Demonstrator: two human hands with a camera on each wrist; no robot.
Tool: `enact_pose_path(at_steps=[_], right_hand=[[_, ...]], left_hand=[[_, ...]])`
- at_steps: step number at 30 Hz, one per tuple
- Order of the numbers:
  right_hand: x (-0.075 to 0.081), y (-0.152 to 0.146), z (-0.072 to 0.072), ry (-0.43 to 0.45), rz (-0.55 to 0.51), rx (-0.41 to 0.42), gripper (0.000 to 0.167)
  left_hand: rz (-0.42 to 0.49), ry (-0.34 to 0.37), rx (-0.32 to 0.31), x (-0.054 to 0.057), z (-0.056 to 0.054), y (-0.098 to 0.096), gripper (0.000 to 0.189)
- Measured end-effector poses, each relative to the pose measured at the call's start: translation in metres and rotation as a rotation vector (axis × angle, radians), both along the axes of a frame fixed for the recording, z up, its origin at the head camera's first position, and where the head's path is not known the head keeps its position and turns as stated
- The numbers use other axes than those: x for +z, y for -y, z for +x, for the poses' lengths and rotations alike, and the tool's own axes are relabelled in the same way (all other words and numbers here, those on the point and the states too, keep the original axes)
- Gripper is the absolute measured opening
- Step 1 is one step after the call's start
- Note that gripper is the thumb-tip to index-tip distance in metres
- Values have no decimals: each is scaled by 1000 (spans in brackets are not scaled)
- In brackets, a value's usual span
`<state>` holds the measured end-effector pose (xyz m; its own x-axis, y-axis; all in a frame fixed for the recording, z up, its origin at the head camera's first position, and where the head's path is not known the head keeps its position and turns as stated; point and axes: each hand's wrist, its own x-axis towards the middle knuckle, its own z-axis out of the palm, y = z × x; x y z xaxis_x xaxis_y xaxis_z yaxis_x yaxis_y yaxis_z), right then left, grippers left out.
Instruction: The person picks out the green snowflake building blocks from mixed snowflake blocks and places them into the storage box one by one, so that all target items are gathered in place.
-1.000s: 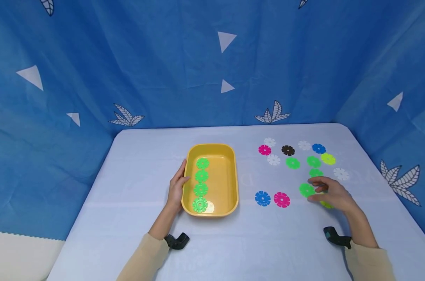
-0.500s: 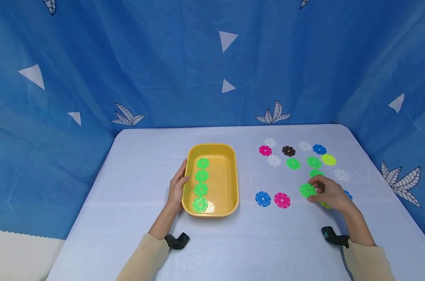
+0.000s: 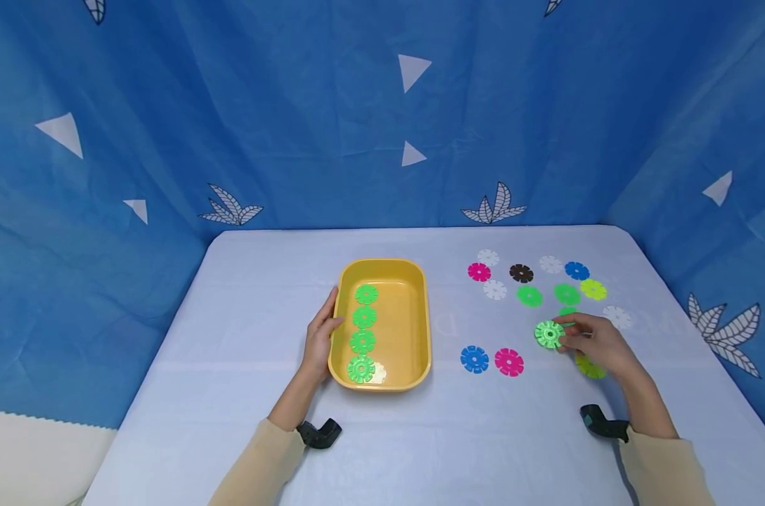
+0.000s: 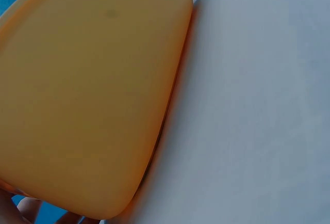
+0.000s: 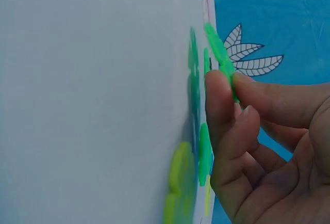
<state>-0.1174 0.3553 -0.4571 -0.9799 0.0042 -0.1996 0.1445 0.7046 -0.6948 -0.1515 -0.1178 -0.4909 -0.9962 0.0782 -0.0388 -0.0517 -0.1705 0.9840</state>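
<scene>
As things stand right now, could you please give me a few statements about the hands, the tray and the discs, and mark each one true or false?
1. The right hand pinches a green disc. True.
2. The yellow tray holds four green discs in a row. True.
3. The left hand is apart from the yellow tray. False: it grips the left side of the yellow tray.
4. The dark disc lies inside the yellow tray. False: it lies on the white table, to the right of the yellow tray.
5. A blue disc and a pink disc lie side by side on the white table. True.
</scene>
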Motion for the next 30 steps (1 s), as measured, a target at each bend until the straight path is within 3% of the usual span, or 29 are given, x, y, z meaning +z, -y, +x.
enact_pose_path(at_steps=[5,15,24,30], right_hand=[[8,5,-6,11,-62,-60,44],[33,37,-18,-1,-185,-47,51],[53,98,-36,-61,-271,156,40],[62,147,-57,-18,-277,313,32]], left_hand=[[4,-1,-1,0,0,0,60],[15,-20,-9,-1,-1,1,61],[13,-18,-7,0,-1,1,61],[12,-24,-6,-1,-2,0,60]])
